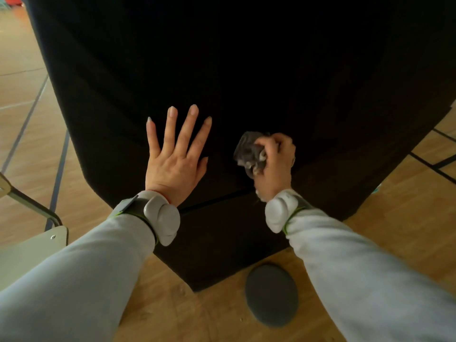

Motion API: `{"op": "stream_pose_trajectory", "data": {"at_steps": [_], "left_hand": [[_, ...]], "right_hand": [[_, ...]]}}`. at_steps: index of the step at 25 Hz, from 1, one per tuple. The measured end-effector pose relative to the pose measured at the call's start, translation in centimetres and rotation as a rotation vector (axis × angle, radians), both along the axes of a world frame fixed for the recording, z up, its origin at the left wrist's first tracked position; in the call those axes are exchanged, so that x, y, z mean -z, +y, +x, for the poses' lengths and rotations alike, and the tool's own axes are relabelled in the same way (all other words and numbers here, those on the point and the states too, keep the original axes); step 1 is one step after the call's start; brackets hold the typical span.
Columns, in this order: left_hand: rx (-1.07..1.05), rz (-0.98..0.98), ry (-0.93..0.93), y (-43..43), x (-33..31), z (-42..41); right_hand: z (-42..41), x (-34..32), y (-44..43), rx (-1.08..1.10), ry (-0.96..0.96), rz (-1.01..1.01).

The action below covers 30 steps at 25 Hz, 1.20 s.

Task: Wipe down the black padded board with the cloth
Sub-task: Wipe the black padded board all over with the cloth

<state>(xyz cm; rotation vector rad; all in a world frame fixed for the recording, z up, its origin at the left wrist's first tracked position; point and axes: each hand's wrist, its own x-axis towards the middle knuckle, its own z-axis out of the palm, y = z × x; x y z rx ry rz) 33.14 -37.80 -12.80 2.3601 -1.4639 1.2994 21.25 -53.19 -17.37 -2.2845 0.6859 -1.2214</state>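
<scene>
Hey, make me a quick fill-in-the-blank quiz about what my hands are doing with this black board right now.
1. The right hand has its grip on a crumpled grey ____.
2. The left hand lies flat, fingers spread, on the black padded ____.
3. A round dark grey disc lies on the wooden ____.

Missing words: cloth; board; floor.

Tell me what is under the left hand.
The black padded board: the left hand rests flat against it, fingers spread. The patch beneath the palm is covered and cannot be seen. The right hand grips the cloth alongside.
</scene>
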Motion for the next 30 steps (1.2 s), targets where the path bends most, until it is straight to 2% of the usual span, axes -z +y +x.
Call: {"op": "stream_pose_trajectory", "data": {"at_steps": [3,7,9,12,15,19,21,22,25,27,29,30], "left_hand": [[0.0,0.0,-0.008,0.0,0.0,-0.2],[0.003,0.013,0.013,0.3,-0.2,-0.4],[0.0,0.022,0.008,0.5,-0.4,-0.5],[-0.003,0.022,0.027,0.3,-0.4,-0.4],[-0.009,0.02,0.026,0.3,-0.3,-0.4],[-0.009,0.025,0.01,0.0,0.1,0.0],[-0.021,0.018,-0.011,-0.1,0.2,0.1],[-0.025,0.016,-0.018,-0.1,0.2,0.1],[-0.02,0.022,-0.005,-0.2,0.2,0.0],[-0.009,0.023,0.019,-0.1,-0.1,-0.2],[-0.007,0.024,0.034,0.0,-0.3,-0.3],[-0.008,0.027,0.037,0.1,-0.3,-0.3]], "right_hand": [[-0.4,2.5,1.1,-0.063,0.176,0.088],[-1.1,5.3,1.4,-0.123,0.433,0.041],[-2.0,5.6,1.4,-0.141,0.359,0.082],[-2.7,2.8,-0.4,0.092,0.087,0.366],[-2.7,0.5,-2.6,0.272,-0.143,0.448],[-1.3,1.3,-2.9,0.246,-0.116,0.437],[-0.7,1.9,-2.1,0.214,-0.133,0.493],[-0.6,2.5,-1.4,0.178,-0.083,0.527],[-0.5,4.4,0.8,0.07,0.223,0.416],[-1.5,4.4,0.3,-0.012,0.297,0.378],[-2.6,2.8,-0.6,-0.124,0.262,0.28],[-2.9,2.0,-1.0,-0.15,0.185,0.232]]}}
